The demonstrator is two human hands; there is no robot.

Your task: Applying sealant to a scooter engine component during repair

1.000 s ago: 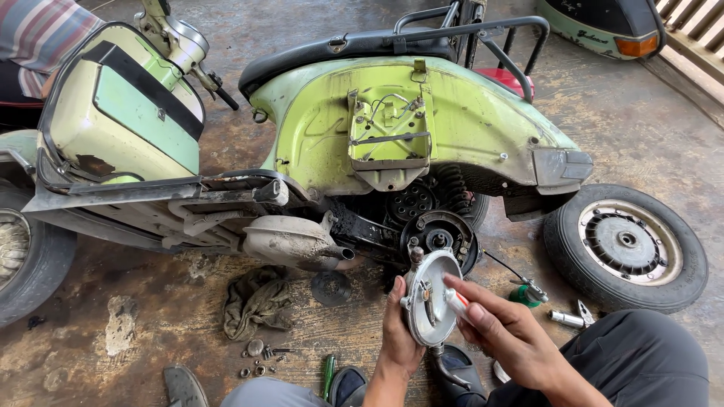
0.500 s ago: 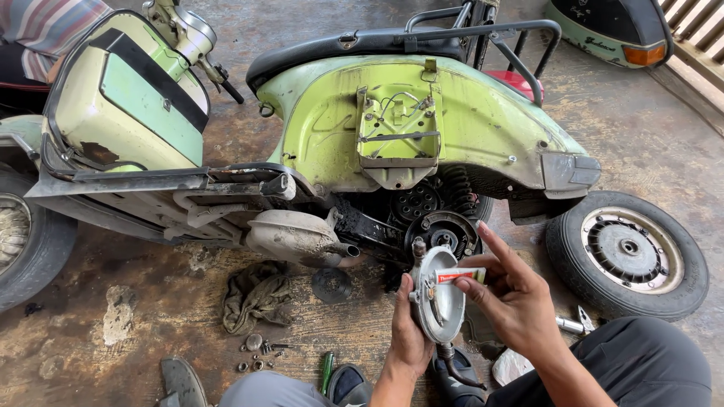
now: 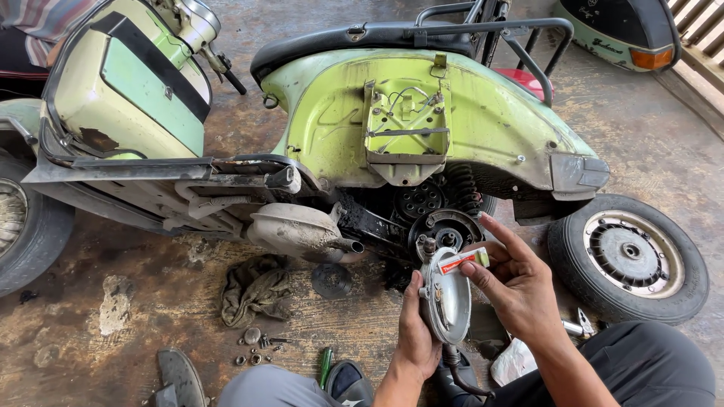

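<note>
Left hand (image 3: 418, 332) clamped on metal hub plate (image 3: 446, 298) | right hand (image 3: 520, 290) pinching small tube (image 3: 464, 261)

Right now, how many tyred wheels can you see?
2: a loose wheel lying on the floor right of the scooter, and the front wheel at the left edge. Others may be hidden.

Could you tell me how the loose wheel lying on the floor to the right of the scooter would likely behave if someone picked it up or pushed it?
The wheel lies flat on the concrete floor, so it probably won't roll unless stood up. With a rubber tyre on a metal rim, it likely feels stiff and fairly heavy. The tyre looks dusty rather than oily, so it should probably be easy to grip.
</note>
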